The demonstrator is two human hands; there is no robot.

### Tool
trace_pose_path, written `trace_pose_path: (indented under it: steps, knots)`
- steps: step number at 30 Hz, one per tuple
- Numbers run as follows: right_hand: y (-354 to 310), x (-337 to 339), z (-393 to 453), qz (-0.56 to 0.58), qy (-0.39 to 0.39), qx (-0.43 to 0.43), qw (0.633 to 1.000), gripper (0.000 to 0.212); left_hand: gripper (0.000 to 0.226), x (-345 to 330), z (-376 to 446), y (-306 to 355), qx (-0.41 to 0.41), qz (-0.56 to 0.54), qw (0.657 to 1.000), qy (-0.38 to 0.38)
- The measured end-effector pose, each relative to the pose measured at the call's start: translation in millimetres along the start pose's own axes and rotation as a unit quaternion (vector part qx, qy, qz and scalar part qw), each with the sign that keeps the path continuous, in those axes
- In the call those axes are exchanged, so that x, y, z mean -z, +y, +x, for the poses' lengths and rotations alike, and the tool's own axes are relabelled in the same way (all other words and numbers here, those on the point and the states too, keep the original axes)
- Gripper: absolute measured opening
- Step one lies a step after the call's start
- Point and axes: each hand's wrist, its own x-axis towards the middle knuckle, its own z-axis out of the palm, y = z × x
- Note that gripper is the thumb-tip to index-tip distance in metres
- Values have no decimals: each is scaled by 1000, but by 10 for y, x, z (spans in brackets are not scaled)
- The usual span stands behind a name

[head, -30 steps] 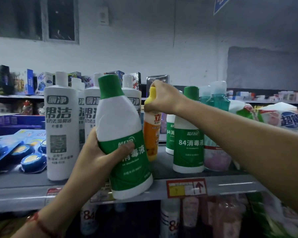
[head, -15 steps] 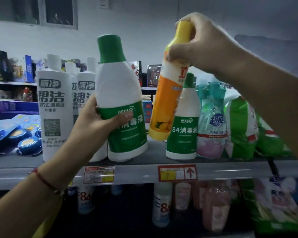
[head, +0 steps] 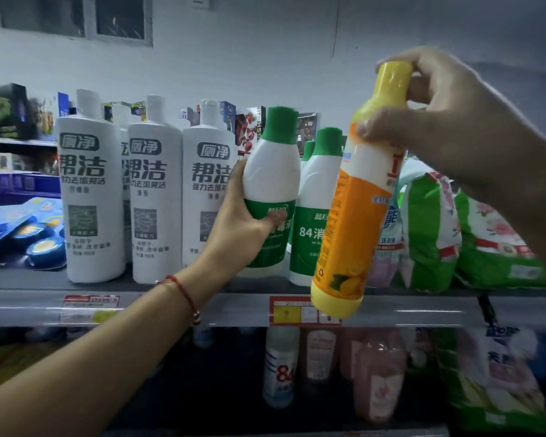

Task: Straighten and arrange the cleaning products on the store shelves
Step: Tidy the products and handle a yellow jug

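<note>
Half a second on, the orange bottle [head: 353, 216] has swung lower and nearer the camera, its yellow base now hanging in front of the shelf edge [head: 202, 307] and the price tag [head: 292, 310], while the green-capped disinfectant bottle [head: 273, 181] has gone back among the row and stands on the shelf. Right hand [head: 448, 127] grips the orange bottle by its yellow neck, fingers curled round the cap, holding it tilted in the air clear of the shelf. Left hand [head: 237, 225] wraps round the disinfectant bottle's waist, thumb across the green label. That bottle sits between three white toilet-cleaner bottles [head: 152, 190] on its left and another green-capped bottle [head: 316, 209] on its right. Green detergent bags [head: 432, 234] lie further right. Blue blister packs [head: 29, 234] lie at the far left
</note>
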Motion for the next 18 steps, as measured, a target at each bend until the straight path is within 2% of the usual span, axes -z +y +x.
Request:
trace_pose_path:
  steps: [4,8,10,15,18]
  knots:
    - [148,56,-127,0,-18,-22,1000,55,98,-218,-50,-166,-24,111,992,55]
    - [297,46,-207,-21,-45,-20,999,62,84,-308,-48,-350,-100,282,948,105]
    - [367,9,-248,-10,-61,-19,998,63,84,-339,-111,-387,-123,350,924,95]
    - [546,-105,-282,4,-96,-16,995,65,82,-304,-284,-493,-153,417,895,36]
    - [590,-178,-283,20,-104,-2,994,67,68,-277,-423,-391,-145,409,901,4]
